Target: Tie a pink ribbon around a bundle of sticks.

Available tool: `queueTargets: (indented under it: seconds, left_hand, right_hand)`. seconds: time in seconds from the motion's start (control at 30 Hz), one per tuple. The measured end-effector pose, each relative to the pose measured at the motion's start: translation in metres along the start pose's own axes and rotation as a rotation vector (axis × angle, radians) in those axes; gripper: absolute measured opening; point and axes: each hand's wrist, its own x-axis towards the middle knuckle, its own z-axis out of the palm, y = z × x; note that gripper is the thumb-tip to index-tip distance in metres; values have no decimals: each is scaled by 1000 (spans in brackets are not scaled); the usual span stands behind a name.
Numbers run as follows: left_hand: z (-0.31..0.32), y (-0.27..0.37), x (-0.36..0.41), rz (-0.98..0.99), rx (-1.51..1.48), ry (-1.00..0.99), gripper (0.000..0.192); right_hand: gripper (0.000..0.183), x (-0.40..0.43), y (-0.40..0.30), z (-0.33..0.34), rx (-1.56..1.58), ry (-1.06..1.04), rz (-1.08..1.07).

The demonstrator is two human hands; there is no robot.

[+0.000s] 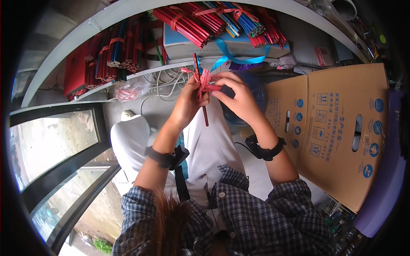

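Note:
My left hand (191,99) is closed around a dark red pencil (205,116), which stands nearly upright in the view over my lap. Pink-red plastic twine (206,80) is bunched about the pencil's middle, and a loose end sticks out to the left. With thumb and fingertips, my right hand (233,86) pinches part of the same twine just right of the pencil. Whether the twine is knotted around the pencil cannot be told. Beyond the hands, tied bundles of red pencils (184,27) and blue pencils (245,20) rest on a blue and white box (179,46).
More pencil bundles (118,48) lie on the shelf (150,71) at the left, above a clear bag of red twine (132,91). White cables hang below. A blue water jug (246,96) and a large cardboard box (344,128) stand at the right, a window (57,147) at the left.

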Motion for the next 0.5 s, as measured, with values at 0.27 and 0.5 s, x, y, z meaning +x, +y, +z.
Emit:
queueTargets:
  seconds: [0.27, 0.5]
  left_hand:
    - [-9, -5, 0, -144, -85, 87, 9]
    - [-16, -12, -3, -230, -28, -39, 29]
  right_hand:
    - [9, 7, -7, 0, 18, -14, -5]
    - [6, 7, -1, 9, 647, -60, 346]
